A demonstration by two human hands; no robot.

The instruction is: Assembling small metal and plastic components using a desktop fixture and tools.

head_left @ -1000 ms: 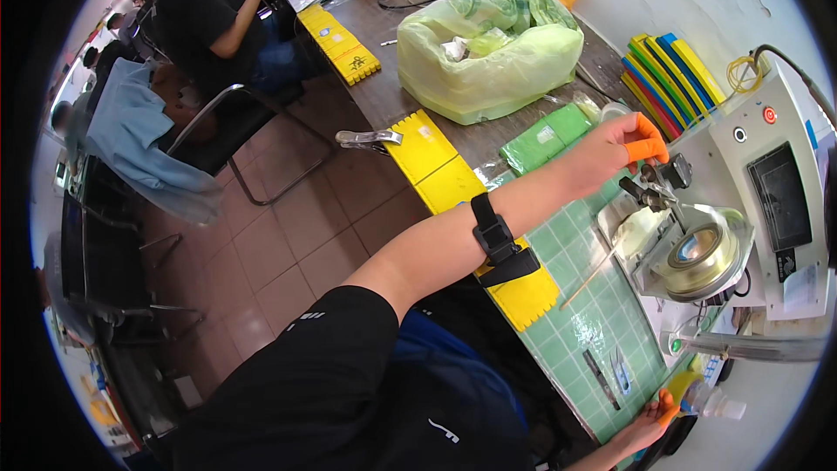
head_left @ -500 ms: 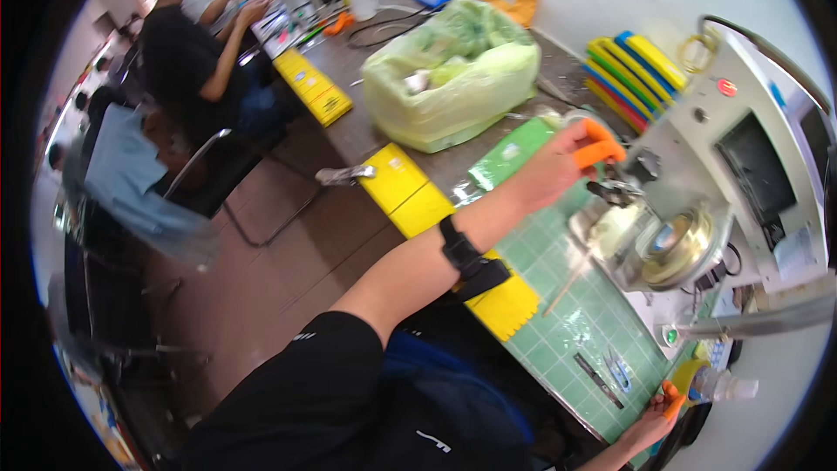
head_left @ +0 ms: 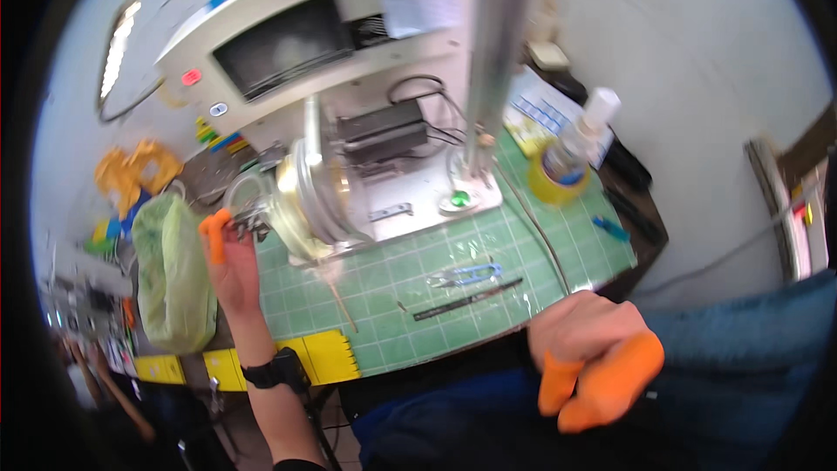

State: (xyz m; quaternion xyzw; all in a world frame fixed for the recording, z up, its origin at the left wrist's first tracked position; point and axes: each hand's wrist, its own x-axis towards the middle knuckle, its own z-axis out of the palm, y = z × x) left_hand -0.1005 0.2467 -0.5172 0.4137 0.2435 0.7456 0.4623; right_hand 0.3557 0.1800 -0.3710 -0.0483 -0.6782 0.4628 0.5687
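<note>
My left hand (head_left: 234, 270), with orange finger cots and a black band on the wrist, reaches to a metal fitting (head_left: 253, 220) at the left side of the white machine (head_left: 418, 214). Its fingers are bent together at the fitting; what they pinch is hidden. Beside it sits a large pale-yellow spool (head_left: 301, 201). My right hand (head_left: 584, 340), also in orange finger cots and slightly blurred, is curled in front of the mat's near right edge. Whatever it holds cannot be made out. A grey cable (head_left: 536, 231) runs across the green mat (head_left: 392, 344) toward that hand.
Blue-handled snips (head_left: 466, 276) and a dark flat strip (head_left: 466, 300) lie on the mat. A yellow-based bottle (head_left: 562, 170) stands at the right, near a teal tool (head_left: 610, 228). At left are a bag-lined bin (head_left: 174, 279) and yellow edge strips (head_left: 323, 358). A metal post (head_left: 497, 52) rises behind.
My view has swung right toward the machine. The right hand has moved from beside the bottle to the near table edge and curled. The left hand stays at the metal fitting.
</note>
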